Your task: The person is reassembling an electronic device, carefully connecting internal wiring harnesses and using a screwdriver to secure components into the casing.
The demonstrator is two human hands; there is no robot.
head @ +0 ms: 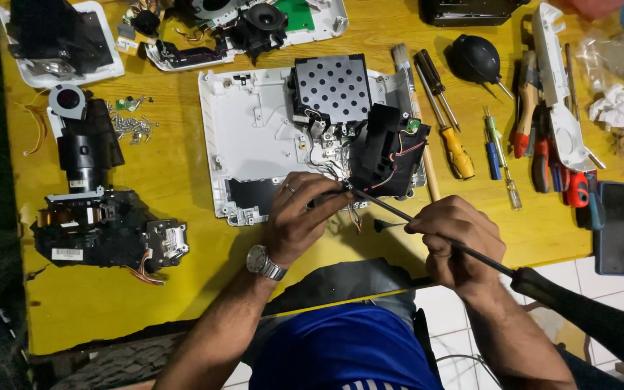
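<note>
A partly dismantled white device shell point(254, 130) is shown lying open on a yellow table point(182, 289), near its front edge. Inside the shell, a perforated metal cover point(332, 87) and a black fan housing point(384, 148) are still mounted, with loose wires visible between them. The left hand point(299, 220) is laid on the lower edge of the shell, its fingers curled about a small part beside the wiring; what exactly is pinched cannot be told. The right hand point(456, 242) is closed around the shaft of a long black screwdriver point(427, 231), whose tip is set at the base of the fan housing.

Disassembly is judged well advanced: a black lens assembly point(88, 195) and a pile of removed screws point(135, 126) are already laid out to the left, and further removed parts rest on white panels point(102, 43) at the far edge. The fan housing and cover remain to be freed.

Screwdrivers point(456, 148), pliers point(536, 144), a brush point(402, 61), a black rubber air blower point(474, 59) and a dark phone point(615, 227) are arranged to the right. White floor tiles point(615, 282) are seen beyond the table edge.
</note>
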